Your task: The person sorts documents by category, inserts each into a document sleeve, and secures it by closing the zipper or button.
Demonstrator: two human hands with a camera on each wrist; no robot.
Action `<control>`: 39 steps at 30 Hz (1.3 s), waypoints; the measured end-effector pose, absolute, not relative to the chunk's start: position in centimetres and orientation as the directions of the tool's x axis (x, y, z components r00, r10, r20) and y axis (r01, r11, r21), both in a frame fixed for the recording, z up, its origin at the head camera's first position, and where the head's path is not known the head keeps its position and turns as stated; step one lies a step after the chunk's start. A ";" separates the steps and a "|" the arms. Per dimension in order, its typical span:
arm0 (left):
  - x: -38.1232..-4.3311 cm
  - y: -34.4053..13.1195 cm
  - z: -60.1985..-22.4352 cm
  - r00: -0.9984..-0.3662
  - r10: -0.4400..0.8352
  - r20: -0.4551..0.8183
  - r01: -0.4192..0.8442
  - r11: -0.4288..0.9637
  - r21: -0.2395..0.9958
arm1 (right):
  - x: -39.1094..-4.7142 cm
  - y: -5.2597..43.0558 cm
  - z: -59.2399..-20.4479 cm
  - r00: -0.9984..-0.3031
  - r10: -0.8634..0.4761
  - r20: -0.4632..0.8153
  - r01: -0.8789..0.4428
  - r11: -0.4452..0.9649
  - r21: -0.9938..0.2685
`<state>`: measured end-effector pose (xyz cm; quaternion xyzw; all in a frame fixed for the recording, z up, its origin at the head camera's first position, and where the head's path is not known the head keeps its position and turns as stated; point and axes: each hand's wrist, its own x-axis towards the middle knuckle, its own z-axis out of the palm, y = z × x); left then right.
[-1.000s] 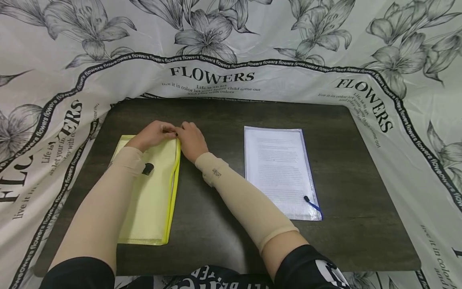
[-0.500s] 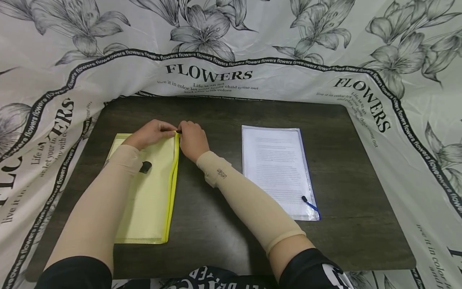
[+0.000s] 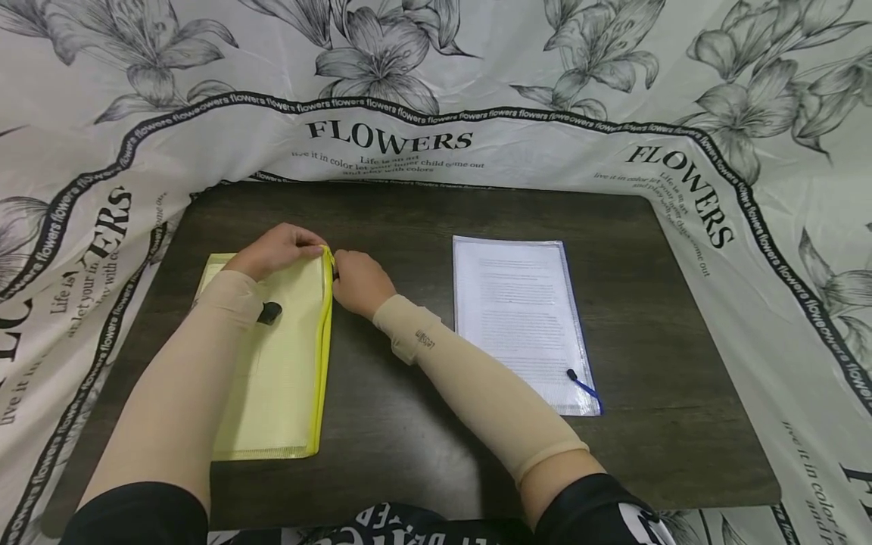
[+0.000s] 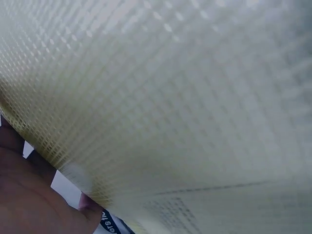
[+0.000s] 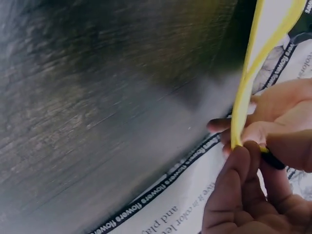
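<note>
A yellow zip pouch [image 3: 272, 393] of clear mesh plastic lies on the left of the table, its zip edge toward the right. My left hand [image 3: 275, 250] holds the far right corner of the pouch, which is raised a little. Just beside that corner, my right hand [image 3: 364, 281] pinches the zip pull [image 5: 273, 160], a yellow cord with a black end. In the left wrist view the mesh fills most of the picture, with the left hand [image 4: 39, 192] at lower left. The right wrist view shows the zip strip [image 5: 242, 105] running up from the fingers.
A second zip pouch [image 3: 518, 325], clear with blue edging and a printed sheet inside, lies to the right on the dark wooden table [image 3: 668, 363]. Its blue pull [image 3: 582, 384] rests at the near right corner. A flower-printed cloth [image 3: 545, 155] surrounds the table.
My right hand has moved from the far corner a short way toward me along the zip edge. The left hand stays at the corner. The clear pouch has not been moved.
</note>
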<state>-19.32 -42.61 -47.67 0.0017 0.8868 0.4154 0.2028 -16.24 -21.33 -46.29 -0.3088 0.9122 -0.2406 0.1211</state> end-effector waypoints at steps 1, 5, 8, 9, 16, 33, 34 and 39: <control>-19.3 -42.5 -47.7 -0.916 0.171 -0.362 -0.169 0.654 0.737 | -16.1 -21.3 -46.3 -0.773 -0.630 -0.080 -0.510 0.692 -0.511; -19.3 -42.4 -47.7 -0.909 0.183 -0.376 -0.177 0.646 0.743 | -15.6 -21.2 -46.4 -0.750 -0.650 -0.122 -0.522 0.694 -0.496; -19.3 -42.2 -47.8 -0.903 0.200 -0.380 -0.172 0.643 0.747 | -15.4 -21.0 -46.5 -0.738 -0.658 -0.151 -0.524 0.700 -0.485; -19.3 -42.2 -47.8 -0.901 0.205 -0.383 -0.171 0.642 0.747 | -15.3 -21.0 -46.6 -0.734 -0.660 -0.158 -0.525 0.700 -0.484; -19.6 -42.0 -47.8 -0.903 0.185 -0.387 -0.167 0.679 0.715 | -15.1 -20.6 -46.6 -0.658 -0.691 -0.299 -0.494 0.696 -0.521; -20.3 -42.1 -48.3 -0.916 0.174 -0.361 -0.166 0.655 0.737 | -11.2 -20.5 -45.9 -0.360 -0.794 -0.490 -0.730 0.567 -0.382; -20.3 -42.1 -48.4 -0.917 0.173 -0.359 -0.164 0.656 0.737 | -10.9 -20.5 -45.8 -0.334 -0.796 -0.505 -0.751 0.548 -0.367; -20.4 -42.3 -48.7 -0.919 0.162 -0.359 -0.163 0.675 0.720 | -9.2 -20.6 -45.5 -0.224 -0.786 -0.577 -0.822 0.470 -0.321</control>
